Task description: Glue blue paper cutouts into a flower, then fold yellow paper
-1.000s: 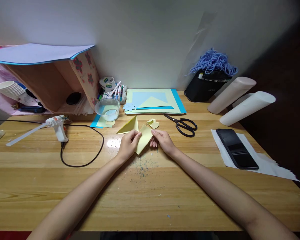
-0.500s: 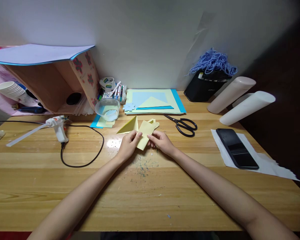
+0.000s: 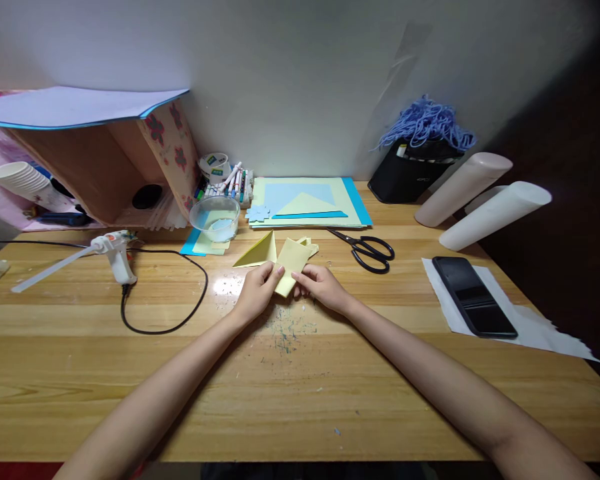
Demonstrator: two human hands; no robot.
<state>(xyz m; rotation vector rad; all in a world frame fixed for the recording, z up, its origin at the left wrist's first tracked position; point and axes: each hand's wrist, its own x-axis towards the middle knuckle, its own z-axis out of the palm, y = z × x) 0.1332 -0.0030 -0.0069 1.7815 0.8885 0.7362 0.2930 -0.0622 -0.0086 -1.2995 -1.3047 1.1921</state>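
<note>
Between my two hands is a pale yellow folded paper [image 3: 293, 259], tilted, its lower end bent up into a short fold. My left hand [image 3: 258, 288] pinches its left edge, thumb on top. On the right edge my right hand [image 3: 323, 287] grips it with thumb above and fingers curled beneath. Just beyond the left hand lies a yellow folded paper triangle [image 3: 260, 251]. More yellow paper pieces [image 3: 311, 247] show partly behind the held paper. Black-handled scissors [image 3: 367, 251] rest to the right of them.
A white glue gun [image 3: 117, 257] with its looping black cord stands at left, near a cardboard box [image 3: 173, 150]. A clear plastic bowl [image 3: 215, 220], markers [image 3: 235, 183] and coloured paper sheets [image 3: 357, 200] sit at the back. On the right are a phone [image 3: 474, 297] and white rolls [image 3: 495, 217].
The lower end of the held yellow paper has gone from flat to bent upward in a short fold. Both hands stay in nearly the same place.
</note>
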